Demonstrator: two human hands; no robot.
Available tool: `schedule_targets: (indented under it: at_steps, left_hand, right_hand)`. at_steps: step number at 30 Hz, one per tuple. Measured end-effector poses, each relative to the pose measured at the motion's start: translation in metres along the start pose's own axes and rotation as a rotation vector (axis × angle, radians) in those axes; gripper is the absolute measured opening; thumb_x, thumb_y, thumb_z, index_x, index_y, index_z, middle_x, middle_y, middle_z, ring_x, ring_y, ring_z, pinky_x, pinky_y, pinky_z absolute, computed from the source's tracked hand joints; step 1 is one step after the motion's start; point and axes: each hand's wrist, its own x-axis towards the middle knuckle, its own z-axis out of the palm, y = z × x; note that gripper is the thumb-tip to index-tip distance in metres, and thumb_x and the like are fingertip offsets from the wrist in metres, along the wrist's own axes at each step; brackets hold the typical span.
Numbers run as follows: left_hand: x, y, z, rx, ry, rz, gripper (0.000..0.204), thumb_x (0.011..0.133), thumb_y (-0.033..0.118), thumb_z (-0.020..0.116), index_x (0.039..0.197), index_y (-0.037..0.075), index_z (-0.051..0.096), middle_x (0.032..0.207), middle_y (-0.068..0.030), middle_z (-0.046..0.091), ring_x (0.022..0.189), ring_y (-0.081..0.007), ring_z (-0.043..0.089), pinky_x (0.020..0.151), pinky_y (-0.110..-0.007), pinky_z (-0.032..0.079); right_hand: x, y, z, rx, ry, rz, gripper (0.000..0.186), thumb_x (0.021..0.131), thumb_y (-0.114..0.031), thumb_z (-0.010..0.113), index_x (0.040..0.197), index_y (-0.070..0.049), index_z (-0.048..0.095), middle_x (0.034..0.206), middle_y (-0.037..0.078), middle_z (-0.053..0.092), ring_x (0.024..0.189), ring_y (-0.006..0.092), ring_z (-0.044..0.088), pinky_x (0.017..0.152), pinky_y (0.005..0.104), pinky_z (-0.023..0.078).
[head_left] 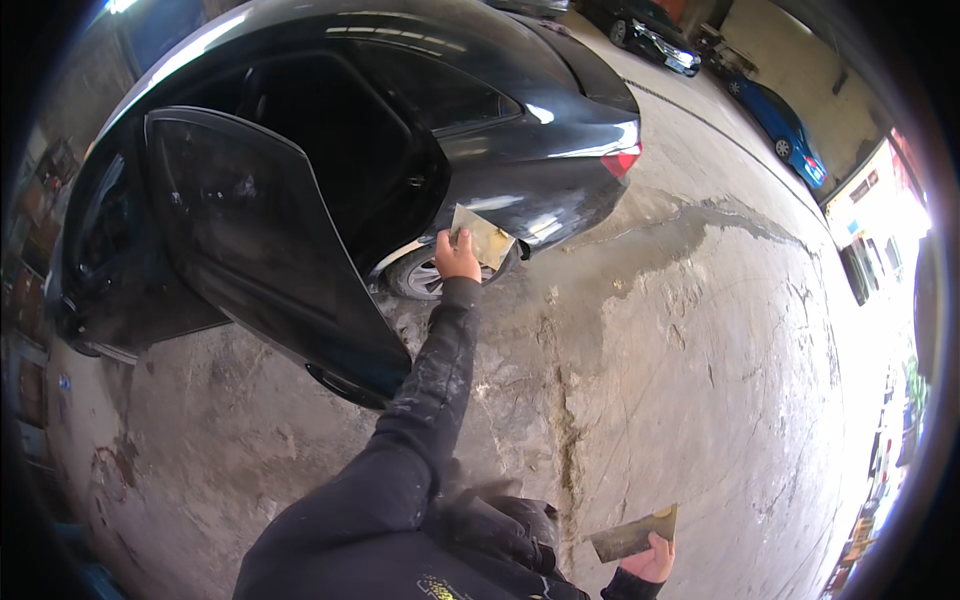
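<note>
With its arm stretched forward, my left hand point(458, 257) grips the near edge of a flat tan rectangular putty spreader point(482, 236) with a yellowish smear on it. The spreader is in front of the rear wheel arch of a dark car point(510, 170), covering part of the rear wheel point(415, 278). I cannot tell whether it touches the body panel. Low at the right, my right hand point(650, 562) is closed on a second flat spreader point(632, 538), grey-olive, with a yellowish corner. This one is held away from the car, above the floor.
The car's rear door point(260, 220) stands wide ajar, left of my left arm. Cracked, stained concrete floor point(700, 370) spreads to the right. Farther back are a black car point(645, 35) and a blue car point(785, 130). Cluttered shelves point(35, 260) line the left side.
</note>
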Motion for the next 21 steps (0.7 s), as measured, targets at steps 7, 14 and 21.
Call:
schedule_targets:
  at_steps: [7,14,21]
  left_hand:
    - [0.046,-0.044,-0.023,-0.171,0.152,-0.098,0.03,0.104,0.023,0.077,0.116,-0.002,0.066,0.1,-0.0122,0.077,0.089,-0.0188,0.07,0.083,-0.035,0.056]
    - [0.065,-0.035,-0.08,-0.285,0.155,0.134,0.026,0.106,0.019,0.077,0.115,-0.004,0.067,0.103,-0.0094,0.076,0.092,-0.0121,0.069,0.084,-0.031,0.057]
    - [0.052,-0.004,-0.14,0.12,0.107,0.079,0.029,0.103,0.024,0.08,0.112,-0.002,0.069,0.089,-0.0101,0.077,0.082,-0.0143,0.07,0.077,-0.032,0.055]
  right_hand:
    - [0.059,-0.003,0.03,-0.165,-0.003,-0.048,0.053,0.086,0.002,0.057,0.138,0.006,0.066,0.12,0.016,0.075,0.11,0.031,0.073,0.098,0.0471,0.06]
    - [0.16,0.008,0.084,-0.254,-0.151,0.15,0.054,0.088,0.007,0.052,0.141,0.01,0.063,0.122,0.02,0.075,0.11,0.0347,0.073,0.099,0.0484,0.059]
    - [0.242,0.004,0.157,-0.33,-0.412,0.286,0.051,0.091,0.004,0.052,0.14,0.013,0.06,0.125,0.021,0.074,0.114,0.034,0.072,0.104,0.0462,0.056]
